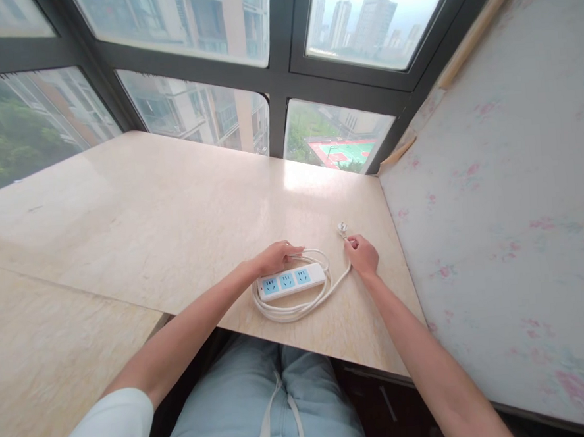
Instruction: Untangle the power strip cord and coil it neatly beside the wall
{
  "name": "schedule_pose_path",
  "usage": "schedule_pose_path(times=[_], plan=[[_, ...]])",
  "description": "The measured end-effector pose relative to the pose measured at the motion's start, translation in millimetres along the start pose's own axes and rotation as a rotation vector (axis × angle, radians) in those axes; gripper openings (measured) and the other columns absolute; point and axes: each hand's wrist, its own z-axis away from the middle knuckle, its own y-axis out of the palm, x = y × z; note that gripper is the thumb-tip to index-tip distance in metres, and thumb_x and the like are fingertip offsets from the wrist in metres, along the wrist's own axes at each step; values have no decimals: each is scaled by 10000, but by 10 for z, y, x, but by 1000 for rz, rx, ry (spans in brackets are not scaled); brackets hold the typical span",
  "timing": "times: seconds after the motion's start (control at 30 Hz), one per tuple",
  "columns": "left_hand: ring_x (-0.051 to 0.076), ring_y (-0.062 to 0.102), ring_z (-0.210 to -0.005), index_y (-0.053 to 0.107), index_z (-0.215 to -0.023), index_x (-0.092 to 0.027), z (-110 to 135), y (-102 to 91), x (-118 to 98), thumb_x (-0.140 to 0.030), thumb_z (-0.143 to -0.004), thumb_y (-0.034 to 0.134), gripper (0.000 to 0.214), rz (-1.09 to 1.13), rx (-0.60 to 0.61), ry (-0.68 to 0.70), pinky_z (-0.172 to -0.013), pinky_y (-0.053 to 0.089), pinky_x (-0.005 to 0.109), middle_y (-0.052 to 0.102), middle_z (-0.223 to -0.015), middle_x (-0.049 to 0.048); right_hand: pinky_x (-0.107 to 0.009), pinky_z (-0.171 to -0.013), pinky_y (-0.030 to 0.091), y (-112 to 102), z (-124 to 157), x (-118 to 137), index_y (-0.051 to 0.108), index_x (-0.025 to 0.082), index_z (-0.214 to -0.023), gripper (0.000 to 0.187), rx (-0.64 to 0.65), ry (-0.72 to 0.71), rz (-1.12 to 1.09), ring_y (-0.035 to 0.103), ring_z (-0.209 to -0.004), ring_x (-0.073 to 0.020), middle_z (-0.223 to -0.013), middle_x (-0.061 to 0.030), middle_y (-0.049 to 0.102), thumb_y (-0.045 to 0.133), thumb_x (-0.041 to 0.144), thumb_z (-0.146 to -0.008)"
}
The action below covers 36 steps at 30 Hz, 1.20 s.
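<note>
A white power strip [292,281] with three blue socket faces lies on the stone-look counter, inside loops of its own white cord [297,310]. My left hand [275,256] is at the strip's far left edge, its fingers closed around the coiled cord there. To the right of the strip, my right hand [362,254] pinches the cord close to its end. The plug [342,228] sticks up just beyond those fingers, prongs facing away from me. From the right hand the cord runs back down to the coil.
The beige counter [182,205] reaches to dark-framed windows [277,101] at the back. A wall with floral paper [494,219] bounds the right side, with peeling strips near the window corner. The counter's front edge is close to my legs [263,392].
</note>
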Motion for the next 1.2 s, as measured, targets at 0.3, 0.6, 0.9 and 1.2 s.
schedule_pose_path(times=[0.3,0.6,0.9,1.2], plan=[[170,643,-799,704,-1192,-276,-414,113,-299,-25,-769,537,520,-51,156,101,-777,477,268,683,-886,50,-257,-637,398,-48,56,31,718,213,-857,232,83,-173,-172,608,-657,-158,-683,7,663,573,389,-810],[236,646,-1027,688,-1172,-282,-564,117,-580,-124,-757,663,444,-114,156,70,-923,476,335,717,-1067,59,-263,-617,427,-92,86,-9,760,194,-867,245,227,-422,-365,575,-623,-147,-780,-42,731,613,382,-809],[313,436,-1342,430,-1398,-179,721,371,-1005,-344,-847,592,597,212,-756,-688,-1095,383,518,486,-1415,162,-263,-601,413,-120,95,-10,787,209,-927,281,267,-498,-341,531,-588,-133,-722,-26,676,578,381,-852],[331,180,-1476,217,-1487,-139,508,816,-1342,-297,-796,638,824,509,-878,-876,-1201,215,504,241,-1559,210,-305,-799,446,-168,131,20,770,244,-1020,485,394,-462,-258,623,-857,-196,-834,-43,687,375,517,-952]])
